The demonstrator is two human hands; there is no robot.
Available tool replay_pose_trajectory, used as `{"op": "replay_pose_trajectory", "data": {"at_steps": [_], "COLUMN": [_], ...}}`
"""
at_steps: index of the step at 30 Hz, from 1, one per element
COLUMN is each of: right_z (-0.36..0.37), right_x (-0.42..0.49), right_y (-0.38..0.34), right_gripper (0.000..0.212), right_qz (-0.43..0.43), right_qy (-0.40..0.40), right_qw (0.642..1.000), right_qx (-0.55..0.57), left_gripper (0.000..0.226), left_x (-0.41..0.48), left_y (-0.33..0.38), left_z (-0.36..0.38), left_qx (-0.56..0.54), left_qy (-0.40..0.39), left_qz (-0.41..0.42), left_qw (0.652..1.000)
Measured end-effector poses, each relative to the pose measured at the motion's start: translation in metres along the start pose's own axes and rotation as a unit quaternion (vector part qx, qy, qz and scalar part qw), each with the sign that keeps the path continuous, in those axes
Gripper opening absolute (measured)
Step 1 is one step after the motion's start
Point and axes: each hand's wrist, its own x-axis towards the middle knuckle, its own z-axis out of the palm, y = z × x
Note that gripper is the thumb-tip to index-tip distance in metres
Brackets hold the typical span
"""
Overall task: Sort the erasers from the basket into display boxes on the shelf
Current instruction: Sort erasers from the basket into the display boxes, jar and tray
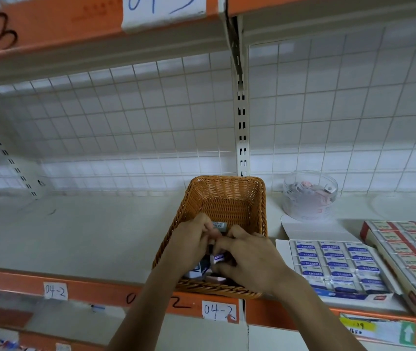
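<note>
A woven orange-brown basket (229, 196) stands on the shelf (75, 231) at the centre. Both my hands are inside its near end. My left hand (191, 239) has its fingers curled round an eraser with a barcode label (220, 226). My right hand (250, 259) pinches a blue-and-white eraser (219, 257). More erasers (196, 271) lie under my hands, mostly hidden. To the right, an open white display box (333, 264) holds rows of blue-labelled erasers. Beside it lies a red-edged display box (404, 257) with rows of pale erasers.
A clear round tub (309, 196) of pink and white small items stands behind the display boxes. A wire grid backs the shelf, with a slotted upright (241, 127) behind the basket. The shelf's orange front edge carries the paper tag "04-2" (218, 310).
</note>
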Motion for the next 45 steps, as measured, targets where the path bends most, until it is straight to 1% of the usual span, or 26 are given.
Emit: {"op": "replay_pose_trajectory", "data": {"at_steps": [2,5,7,9,11,13,15,17,21,24,27,29,34,38,40,44,45], "right_z": [0.002,0.004,0.002,-0.003,-0.008,-0.012,-0.016,-0.018,-0.025,-0.036,-0.043,-0.049,-0.058,-0.057,-0.057,-0.063,-0.065], "right_x": [0.001,0.001,-0.003,-0.010,-0.018,-0.027,-0.039,-0.052,-0.074,-0.091,-0.107,-0.116,-0.133,-0.141,-0.143,-0.151,-0.153], "right_y": [0.003,0.011,0.015,0.019,0.029,0.041,0.053,0.066,0.087,0.102,0.117,0.123,0.128,0.130,0.132,0.137,0.138], "right_gripper": [0.026,0.022,0.017,0.015,0.025,0.036,0.040,0.037,0.037,0.032,0.030,0.027,0.023,0.024,0.028,0.051,0.052], "right_qz": [0.009,0.016,0.017,0.028,0.059,0.101,0.135,0.166,0.216,0.247,0.249,0.246,0.211,0.189,0.182,0.172,0.174], "right_qy": [0.043,0.114,0.164,0.221,0.261,0.267,0.275,0.286,0.313,0.298,0.280,0.262,0.181,0.137,0.127,0.130,0.136], "right_qw": [0.997,0.980,0.965,0.947,0.935,0.926,0.919,0.915,0.904,0.906,0.917,0.925,0.951,0.964,0.966,0.966,0.963], "right_qx": [0.061,0.161,0.205,0.231,0.234,0.245,0.248,0.230,0.193,0.172,0.136,0.124,0.135,0.130,0.133,0.143,0.152], "left_gripper": [0.007,0.004,0.008,0.009,0.011,0.021,0.033,0.038,0.034,0.033,0.040,0.036,0.037,0.038,0.038,0.034,0.033], "left_x": [0.001,0.006,0.007,0.009,0.011,0.014,0.017,0.019,0.027,0.034,0.041,0.044,0.047,0.043,0.042,0.041,0.040], "left_y": [0.003,0.011,0.018,0.027,0.038,0.050,0.063,0.078,0.103,0.120,0.137,0.146,0.162,0.168,0.172,0.178,0.180], "left_z": [-0.001,-0.005,-0.007,-0.007,-0.004,0.000,0.004,0.010,0.025,0.037,0.049,0.057,0.076,0.090,0.095,0.102,0.103], "left_qx": [0.007,-0.030,-0.081,-0.158,-0.243,-0.291,-0.311,-0.327,-0.326,-0.289,-0.256,-0.229,-0.162,-0.158,-0.150,-0.148,-0.152], "left_qy": [0.029,0.087,0.089,0.068,0.037,0.009,-0.017,-0.033,-0.040,-0.046,-0.054,-0.063,-0.075,-0.091,-0.092,-0.091,-0.089], "left_qz": [0.009,0.005,-0.023,-0.056,-0.077,-0.087,-0.085,-0.074,-0.053,-0.033,-0.018,-0.007,-0.010,-0.032,-0.037,-0.042,-0.041], "left_qw": [1.000,0.996,0.992,0.984,0.966,0.953,0.946,0.941,0.943,0.956,0.965,0.971,0.984,0.983,0.984,0.984,0.984]}}
